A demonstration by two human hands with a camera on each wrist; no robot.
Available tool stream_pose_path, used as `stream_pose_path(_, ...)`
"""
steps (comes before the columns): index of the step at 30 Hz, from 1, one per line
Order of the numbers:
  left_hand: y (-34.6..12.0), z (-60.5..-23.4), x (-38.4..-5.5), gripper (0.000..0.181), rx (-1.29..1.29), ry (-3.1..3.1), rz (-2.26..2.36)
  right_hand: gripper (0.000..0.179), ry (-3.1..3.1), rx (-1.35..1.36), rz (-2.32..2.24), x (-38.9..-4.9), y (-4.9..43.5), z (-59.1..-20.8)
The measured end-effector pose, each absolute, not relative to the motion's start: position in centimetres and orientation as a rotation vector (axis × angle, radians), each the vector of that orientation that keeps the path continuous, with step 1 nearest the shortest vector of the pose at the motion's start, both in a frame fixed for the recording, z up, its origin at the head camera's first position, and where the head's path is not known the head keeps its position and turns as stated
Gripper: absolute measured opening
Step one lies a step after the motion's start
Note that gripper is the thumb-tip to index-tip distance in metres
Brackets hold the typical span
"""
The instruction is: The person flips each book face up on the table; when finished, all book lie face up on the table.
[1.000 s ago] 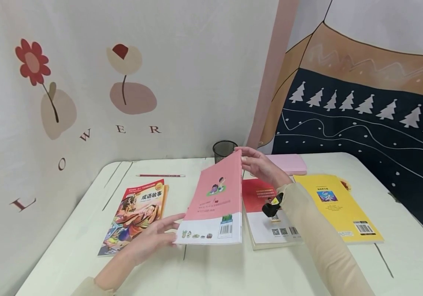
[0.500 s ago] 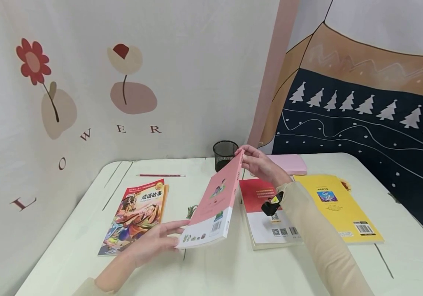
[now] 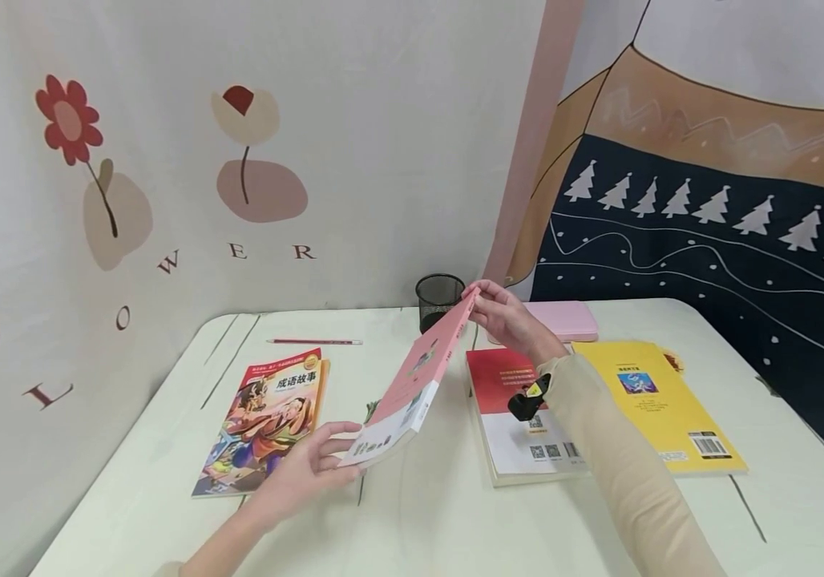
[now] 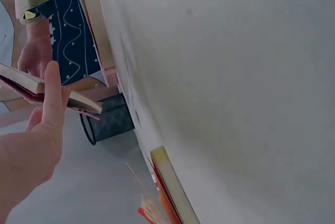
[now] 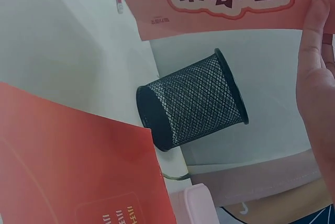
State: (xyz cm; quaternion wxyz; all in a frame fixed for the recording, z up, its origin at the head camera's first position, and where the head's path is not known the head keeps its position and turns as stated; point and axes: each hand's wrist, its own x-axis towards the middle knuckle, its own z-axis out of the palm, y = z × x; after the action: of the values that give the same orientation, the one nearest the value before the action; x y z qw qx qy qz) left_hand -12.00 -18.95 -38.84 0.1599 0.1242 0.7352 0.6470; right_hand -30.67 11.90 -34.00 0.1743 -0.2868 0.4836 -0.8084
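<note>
Both hands hold a pink-and-white book [image 3: 422, 373] tilted above the table. My left hand [image 3: 311, 469] pinches its lower left corner; in the left wrist view the thumb [image 4: 53, 90] lies across the page edges. My right hand [image 3: 511, 319] grips the top corner by the spine, with its thumb [image 5: 316, 12] on the pink cover in the right wrist view. A black mesh pen holder [image 3: 439, 298] stands behind the book. To the left lies a colourful storybook [image 3: 264, 429], and a red-and-white book [image 3: 502, 385] lies under the right forearm.
A yellow book [image 3: 653, 401] lies at the right, partly behind the right sleeve. Farther back are a pink flat case [image 3: 563, 319] and a red pencil [image 3: 314, 342]. A printed curtain [image 3: 383, 160] hangs behind the table.
The pink-and-white book has turned on its long side, so its spine now shows and its back cover looks narrower. My left hand has shifted slightly; the right has stayed nearly in place.
</note>
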Motion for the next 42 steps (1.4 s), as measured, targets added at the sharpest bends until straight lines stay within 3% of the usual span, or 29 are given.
stream_pose_path(7,-18.1,-38.8,-11.7,0.047,0.416,2.232,1.851,0.016,1.367,-0.756,-2.339,-30.7,11.8,-34.2)
stream_pose_path(19,-17.8,-38.5,-11.4,0.030,0.261,2.365,1.847,0.013,1.436,-0.588,-2.379,-30.8,11.3,-34.0)
stream_pose_path(23,-17.6,-38.6,-11.6,0.025,0.253,2.383,1.854,0.028,1.546,-0.461,-2.364,-30.8,10.9,-34.1)
stream_pose_path(36,-17.1,-39.3,-11.9,0.024,-0.047,2.421,1.862,0.035,1.780,-0.337,-2.270,-31.8,8.6,-33.5)
stream_pose_path(42,-16.9,-39.8,-12.1,0.019,-0.094,2.474,1.810,0.028,1.901,-0.284,-2.203,-32.3,7.4,-33.3)
